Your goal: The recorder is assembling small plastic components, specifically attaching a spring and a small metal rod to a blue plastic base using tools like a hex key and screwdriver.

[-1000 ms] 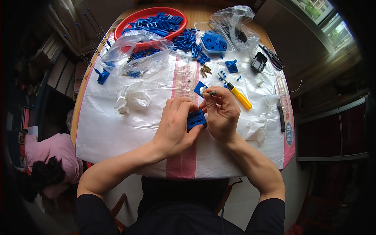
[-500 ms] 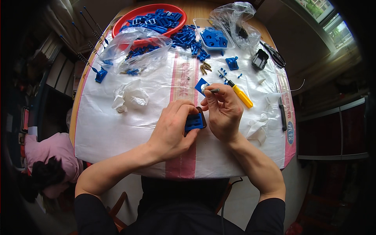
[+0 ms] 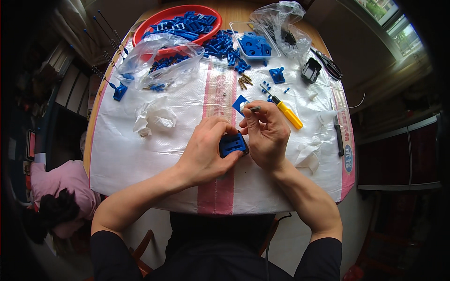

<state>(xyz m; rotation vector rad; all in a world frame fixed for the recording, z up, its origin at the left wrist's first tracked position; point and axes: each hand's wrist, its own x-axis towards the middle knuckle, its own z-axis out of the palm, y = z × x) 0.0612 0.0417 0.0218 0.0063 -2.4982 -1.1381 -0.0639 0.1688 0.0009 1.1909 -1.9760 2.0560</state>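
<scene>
My left hand point(image 3: 205, 147) is closed around a blue slotted plastic part point(image 3: 231, 144), thumb along its near edge and fingers at its far side. A dark brown edge shows just beneath that part. Close to its right, my right hand point(image 3: 268, 136) pinches a thin dark grey stick point(image 3: 255, 109) between thumb and fingertips. The stick's lower end is hidden by the fingers. Just beyond those fingers lies a flat blue plate point(image 3: 239, 101) with a white blob on it. A yellow-handled screwdriver point(image 3: 290, 115) rests to the right of my right hand.
Blue parts fill a red basin point(image 3: 136, 35) and a clear box point(image 3: 280, 52) at the back. Plastic bags point(image 3: 185, 70), brass pieces point(image 3: 244, 81), crumpled tissue point(image 3: 157, 117), black scissors point(image 3: 332, 70) and a knife point(image 3: 338, 139) lie around. A person in pink point(image 3: 70, 182) is at the left.
The blue slotted part has tilted and turned slightly in my left hand, with less of the brown edge showing. My right hand has barely moved, still pinching the stick.
</scene>
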